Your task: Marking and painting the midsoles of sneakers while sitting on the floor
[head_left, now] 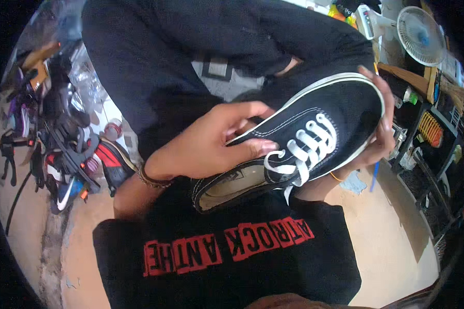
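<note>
A black canvas sneaker (340, 103) with a white sole edge and white stitching is held up over my lap, toe to the upper right and heel to the lower left. My left hand (216, 139) grips its side, thumb on the upper beside the eyelets, fingers round the sole edge. Around the toe end wraps my right hand (384, 123), its palm mostly hidden behind the shoe. White laces (307, 147) cross the lower eyelets, and a loose loop and an end hang near the opening. The beige insole shows inside the shoe.
Crossed legs in black trousers (154, 56) lie beyond the shoe. On the left are piled shoes, black clamps and a red-and-black shoe (113, 159). At right stand a white fan (420, 36), a broom (407, 77) and a black rack (443, 149) with assorted items.
</note>
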`<state>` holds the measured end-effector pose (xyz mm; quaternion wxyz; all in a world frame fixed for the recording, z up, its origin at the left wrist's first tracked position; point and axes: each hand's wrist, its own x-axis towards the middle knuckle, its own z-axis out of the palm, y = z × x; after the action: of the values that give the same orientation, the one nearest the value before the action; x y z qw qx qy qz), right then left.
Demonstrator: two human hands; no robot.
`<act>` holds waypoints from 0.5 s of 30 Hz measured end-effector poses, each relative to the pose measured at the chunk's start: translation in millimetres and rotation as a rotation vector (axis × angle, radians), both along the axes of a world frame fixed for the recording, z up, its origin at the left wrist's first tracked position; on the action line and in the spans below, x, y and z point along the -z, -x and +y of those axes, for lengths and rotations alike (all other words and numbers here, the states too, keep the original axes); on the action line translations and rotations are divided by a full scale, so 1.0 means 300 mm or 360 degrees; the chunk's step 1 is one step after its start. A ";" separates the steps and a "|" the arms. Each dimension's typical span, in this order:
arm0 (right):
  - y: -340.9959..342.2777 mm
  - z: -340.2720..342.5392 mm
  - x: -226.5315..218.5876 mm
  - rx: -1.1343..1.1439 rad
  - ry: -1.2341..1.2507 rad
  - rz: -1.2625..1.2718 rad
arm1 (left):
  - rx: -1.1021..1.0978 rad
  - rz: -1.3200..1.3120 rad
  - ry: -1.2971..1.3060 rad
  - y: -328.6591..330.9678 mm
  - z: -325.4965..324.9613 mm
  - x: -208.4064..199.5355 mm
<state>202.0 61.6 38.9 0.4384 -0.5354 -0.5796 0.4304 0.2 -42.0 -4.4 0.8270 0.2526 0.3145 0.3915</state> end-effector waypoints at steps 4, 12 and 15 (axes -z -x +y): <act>-0.239 0.116 0.080 0.0201 -0.0051 -0.0413 | 0.0004 0.0165 0.0027 0.058 -0.004 0.004; -0.484 0.136 0.195 -0.0381 0.0161 -0.1224 | -0.0285 0.0744 -0.0013 0.218 -0.002 0.043; -0.499 0.166 0.312 -0.0303 0.0025 -0.0865 | -0.0044 0.1376 -0.0326 0.245 0.023 0.102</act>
<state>351.8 111.4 -54.5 0.2202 -0.5777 -0.7202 0.3148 -73.4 -35.2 -35.1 0.5849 0.4695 0.5944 0.2900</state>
